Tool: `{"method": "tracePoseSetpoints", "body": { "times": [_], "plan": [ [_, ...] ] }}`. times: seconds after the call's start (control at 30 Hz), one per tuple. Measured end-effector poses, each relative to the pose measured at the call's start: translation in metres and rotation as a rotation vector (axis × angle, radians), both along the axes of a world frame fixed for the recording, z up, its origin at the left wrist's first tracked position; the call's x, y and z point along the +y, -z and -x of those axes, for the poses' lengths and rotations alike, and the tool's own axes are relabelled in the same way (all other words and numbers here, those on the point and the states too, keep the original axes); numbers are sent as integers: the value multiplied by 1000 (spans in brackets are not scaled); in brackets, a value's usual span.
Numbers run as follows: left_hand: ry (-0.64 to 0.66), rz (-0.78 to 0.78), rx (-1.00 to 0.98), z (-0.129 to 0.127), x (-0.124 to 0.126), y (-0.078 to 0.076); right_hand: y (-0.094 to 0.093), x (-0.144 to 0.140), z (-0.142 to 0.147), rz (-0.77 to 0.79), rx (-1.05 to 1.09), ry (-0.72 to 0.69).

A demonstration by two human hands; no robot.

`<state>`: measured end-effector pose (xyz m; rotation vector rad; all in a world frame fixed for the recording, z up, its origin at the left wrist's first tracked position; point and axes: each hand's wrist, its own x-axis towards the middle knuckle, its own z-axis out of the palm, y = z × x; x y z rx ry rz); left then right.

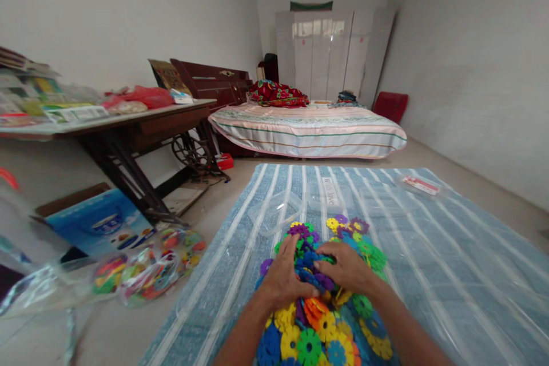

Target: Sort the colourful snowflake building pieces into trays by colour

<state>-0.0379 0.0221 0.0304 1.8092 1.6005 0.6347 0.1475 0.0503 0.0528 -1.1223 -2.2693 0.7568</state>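
A heap of plastic snowflake discs (pixel 309 343) in yellow, blue, green, orange and purple lies on the striped tablecloth in front of me. My left hand (pixel 286 274) rests at the heap's left side, its thumb spread away from its fingers. From the right, my right hand (pixel 345 267) reaches in, thumb and index finger apart over blue discs (pixel 306 262). Both hands touch the heap, and no disc is plainly gripped in either. Some discs are hidden beneath the palms. Purple and yellow discs (pixel 358 226) lie beyond my fingers.
Clear plastic boxes (pixel 274 211) stand behind the heap, near a "With love" label (pixel 330 191). A small red-and-white packet (pixel 420 185) lies at the far right of the blue striped tablecloth (pixel 454 274). Bags of colourful pieces (pixel 150 274) sit on the floor at left.
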Motion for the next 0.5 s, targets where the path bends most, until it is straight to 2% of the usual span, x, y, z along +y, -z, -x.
{"method": "tracePoseSetpoints", "body": {
  "times": [0.17,0.23,0.3,0.37,0.43,0.5],
  "plan": [
    [140,64,-31,14,4,-9,-5,-51,-17,4,67,9],
    [130,86,-75,14,8,-14,2,-58,-28,-35,141,143],
    [67,72,-90,8,15,-16,15,-53,-40,-115,186,389],
    [-7,28,-27,-3,23,-14,31,-40,-52,-173,125,622],
    [-27,-16,113,-18,30,-10,45,-24,-59,-143,-34,732],
    [20,-52,246,-31,33,-10,54,-9,-61,-84,-183,785]
  ]
}}
